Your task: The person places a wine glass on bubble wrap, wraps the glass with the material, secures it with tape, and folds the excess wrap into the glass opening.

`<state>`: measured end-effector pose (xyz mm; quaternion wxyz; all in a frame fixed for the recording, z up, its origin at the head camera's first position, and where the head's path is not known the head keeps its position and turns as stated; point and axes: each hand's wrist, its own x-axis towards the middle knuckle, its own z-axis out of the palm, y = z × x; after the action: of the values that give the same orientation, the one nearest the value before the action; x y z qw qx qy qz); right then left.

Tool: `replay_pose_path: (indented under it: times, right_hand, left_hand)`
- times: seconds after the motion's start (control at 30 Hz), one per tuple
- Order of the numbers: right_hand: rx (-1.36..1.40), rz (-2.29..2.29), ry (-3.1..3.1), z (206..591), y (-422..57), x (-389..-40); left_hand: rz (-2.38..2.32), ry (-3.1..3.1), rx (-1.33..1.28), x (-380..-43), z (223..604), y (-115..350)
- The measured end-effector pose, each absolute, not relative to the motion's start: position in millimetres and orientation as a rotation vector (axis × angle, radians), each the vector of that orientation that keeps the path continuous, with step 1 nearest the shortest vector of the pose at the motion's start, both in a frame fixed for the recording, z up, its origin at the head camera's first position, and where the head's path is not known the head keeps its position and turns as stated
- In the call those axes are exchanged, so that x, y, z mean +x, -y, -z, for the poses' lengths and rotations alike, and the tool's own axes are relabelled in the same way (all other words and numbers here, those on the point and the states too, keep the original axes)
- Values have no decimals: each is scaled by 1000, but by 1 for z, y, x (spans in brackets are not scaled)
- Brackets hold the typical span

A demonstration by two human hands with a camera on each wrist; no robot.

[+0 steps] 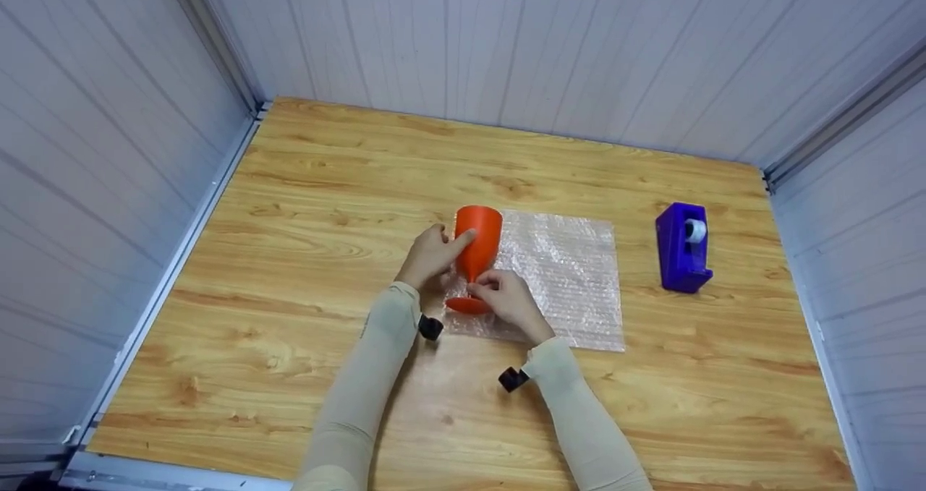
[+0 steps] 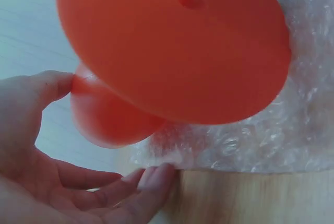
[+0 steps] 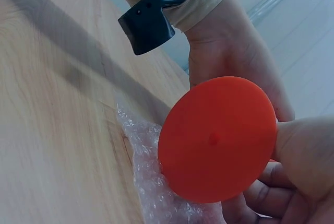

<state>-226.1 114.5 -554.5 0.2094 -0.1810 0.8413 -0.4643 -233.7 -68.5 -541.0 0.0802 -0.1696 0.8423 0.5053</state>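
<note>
1. Your bubble wrap [image 1: 564, 281] lies flat.
2. The orange goblet [image 1: 486, 246] is over its nine o'clock side, mouth toward twelve.
3. Your left hand [image 1: 428, 258] is spread, thumb touching the goblet at nine o'clock.
4. Your right hand [image 1: 511, 300] pinches the stem [image 1: 474, 275] from four o'clock.

Goblet [image 1: 487, 239] between left hand [image 1: 427, 255] and right hand [image 1: 512, 300] — orange-red. Bubble wrap [image 1: 568, 274] beneath them — clear. Tape dispenser [image 1: 678, 256], right of both: blue-violet. Tabletop [image 1: 347, 187]: yellow-brown woodgrain.

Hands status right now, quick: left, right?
Left hand: open, touching the orange goblet.
Right hand: closed, holding the goblet by its stem.
</note>
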Motion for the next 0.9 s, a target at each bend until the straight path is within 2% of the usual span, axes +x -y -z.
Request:
replay_pose_path:
  times: [0.23,0.9]
  right_hand:
    - [-491,1278,-2347,555,-115,-227]
    - [-535,1275,-2330,557,-117,-230]
  left_hand:
    - [-1387,-2598,-450,-232,537,67]
    - [-1677,-2377,-569,-230,545,63]
